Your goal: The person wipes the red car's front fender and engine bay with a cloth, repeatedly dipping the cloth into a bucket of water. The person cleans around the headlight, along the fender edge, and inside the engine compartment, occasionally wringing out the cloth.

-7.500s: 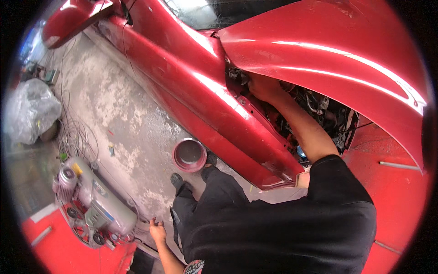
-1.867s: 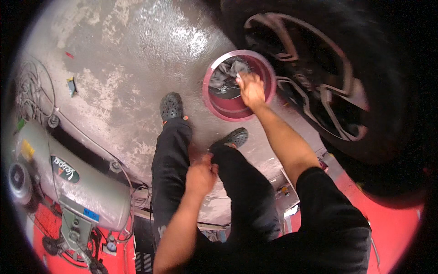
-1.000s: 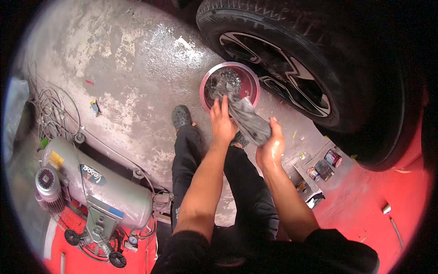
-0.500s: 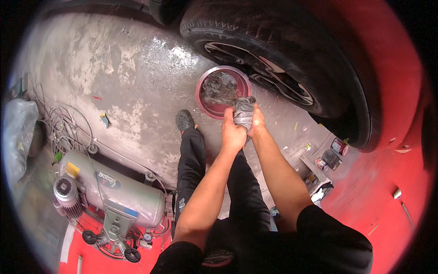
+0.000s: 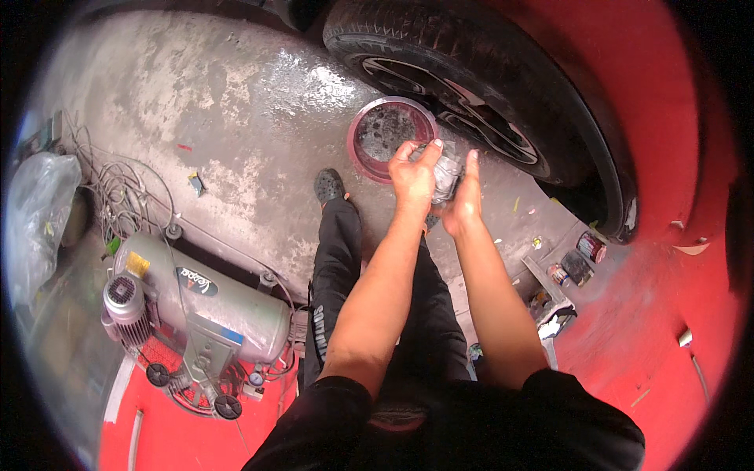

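Cloth of crumpled grey fabric (image 5: 447, 177) is held between the bare left hand (image 5: 413, 178), curled around it, and the bare right hand (image 5: 465, 202), fingers held straight, near a round maroon plastic bucket (image 5: 371, 167).

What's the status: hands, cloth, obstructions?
Left hand gripping bunched gray cloth; right hand alongside, grip partly hidden. Cloth held up near pink bucket. Car tire close beside bucket.

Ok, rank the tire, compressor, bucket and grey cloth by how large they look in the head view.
1. Tire
2. Compressor
3. Bucket
4. Grey cloth, partly hidden, so its full size is unsure
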The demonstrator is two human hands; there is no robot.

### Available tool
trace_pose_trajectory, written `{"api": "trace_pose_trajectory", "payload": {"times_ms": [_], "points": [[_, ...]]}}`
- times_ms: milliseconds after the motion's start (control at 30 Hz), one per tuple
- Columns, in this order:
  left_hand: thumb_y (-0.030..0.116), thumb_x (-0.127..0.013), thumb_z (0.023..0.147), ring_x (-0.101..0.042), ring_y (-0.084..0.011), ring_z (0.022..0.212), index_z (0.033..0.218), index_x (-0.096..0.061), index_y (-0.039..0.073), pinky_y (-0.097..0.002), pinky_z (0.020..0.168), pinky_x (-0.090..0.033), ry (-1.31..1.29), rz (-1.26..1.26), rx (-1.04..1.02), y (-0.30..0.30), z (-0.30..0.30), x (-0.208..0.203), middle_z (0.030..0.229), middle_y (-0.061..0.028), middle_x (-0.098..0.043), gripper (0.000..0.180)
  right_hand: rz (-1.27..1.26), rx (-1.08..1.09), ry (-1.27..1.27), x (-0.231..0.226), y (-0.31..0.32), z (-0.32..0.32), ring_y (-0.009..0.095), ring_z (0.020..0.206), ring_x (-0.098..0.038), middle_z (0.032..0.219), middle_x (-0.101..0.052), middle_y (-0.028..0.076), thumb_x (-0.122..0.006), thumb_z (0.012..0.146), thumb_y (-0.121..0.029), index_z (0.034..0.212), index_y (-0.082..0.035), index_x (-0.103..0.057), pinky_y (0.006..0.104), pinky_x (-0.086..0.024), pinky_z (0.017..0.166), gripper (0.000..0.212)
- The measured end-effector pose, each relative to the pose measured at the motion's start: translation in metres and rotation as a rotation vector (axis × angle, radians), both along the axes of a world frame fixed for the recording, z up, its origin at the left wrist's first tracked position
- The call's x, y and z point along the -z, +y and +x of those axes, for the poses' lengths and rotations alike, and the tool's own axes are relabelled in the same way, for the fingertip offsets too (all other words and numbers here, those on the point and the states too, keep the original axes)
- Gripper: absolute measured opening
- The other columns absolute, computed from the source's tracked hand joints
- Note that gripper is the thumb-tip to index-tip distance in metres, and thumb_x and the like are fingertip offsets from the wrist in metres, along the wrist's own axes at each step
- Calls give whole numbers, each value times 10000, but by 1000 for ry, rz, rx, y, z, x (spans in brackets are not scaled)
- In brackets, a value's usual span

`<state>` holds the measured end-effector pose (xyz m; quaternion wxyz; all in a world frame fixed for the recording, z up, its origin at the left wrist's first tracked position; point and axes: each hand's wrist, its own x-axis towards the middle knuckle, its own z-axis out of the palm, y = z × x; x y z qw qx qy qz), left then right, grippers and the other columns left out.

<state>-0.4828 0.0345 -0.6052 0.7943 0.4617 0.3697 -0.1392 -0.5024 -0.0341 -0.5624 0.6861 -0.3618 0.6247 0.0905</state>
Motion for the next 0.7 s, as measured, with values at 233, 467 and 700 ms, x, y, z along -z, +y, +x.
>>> {"api": "trace_pose_trajectory", "payload": {"times_ms": [233,467,700], "points": [[205,-722,932,-599,-122,854,993,-609,48,-290,776,-501,128,-281,-197,-7,-37,-76,939,-19,-623,203,-207,-41,-359,-59,4,-14,215,913,-678,1019,-696,71,-765,864,-220,1077,-23,-637,357,-542,844,317],[228,-562,986,-666,-219,1000,1227,-617,11,-366,928,-541,211,-830,233,32,-41,-113,1153,-118,-672,329,-1315,-964,-1054,-130,-1,-49,340,986,-672,1058,-705,118,-682,633,49,1034,-38,-691,505,-539,920,411],[193,-582,987,-633,-168,723,1236,-645,-1,-288,666,-545,80,-661,1120,40,16,-174,833,-77,-652,322,-1469,-1405,-1717,-180,9,-48,215,883,-667,883,-671,13,-667,549,-157,783,-126,-663,413,-567,826,236]]}}
